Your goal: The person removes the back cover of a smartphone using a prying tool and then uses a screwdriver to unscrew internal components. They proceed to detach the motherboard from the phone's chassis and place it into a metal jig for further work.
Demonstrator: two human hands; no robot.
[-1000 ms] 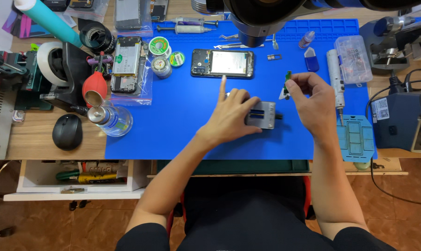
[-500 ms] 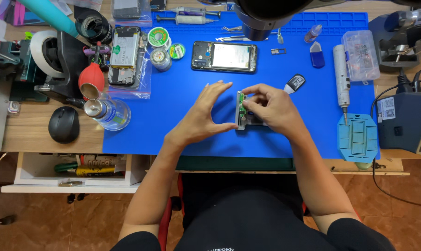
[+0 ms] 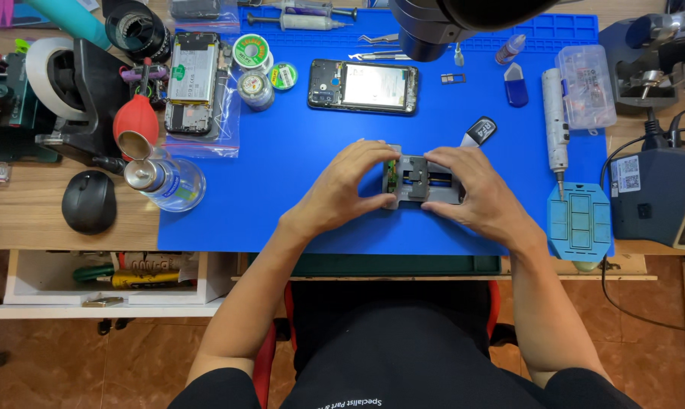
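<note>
A small grey metal board holder [image 3: 420, 182] lies on the blue work mat [image 3: 282, 197], with a narrow green circuit board [image 3: 392, 176] clamped at its left side. My left hand [image 3: 342, 189] grips the holder's left end, fingers curled over the green board. My right hand [image 3: 471, 185] grips its right end. Behind them on the mat lies an opened phone [image 3: 364, 87] with its inside showing.
A black pry tool [image 3: 480, 130] and a white electric screwdriver [image 3: 554, 125] lie right of my hands. A microscope head [image 3: 448, 23] hangs above the mat. A clear bottle [image 3: 165, 180], a red blower [image 3: 137, 129], solder spools [image 3: 253, 72] and a mouse [image 3: 89, 201] sit on the left. A light blue pad [image 3: 579, 221] lies at the right.
Both hands have closed in on the holder from either side. Earlier my right hand held a small part up to the right, then brought it to the holder.
</note>
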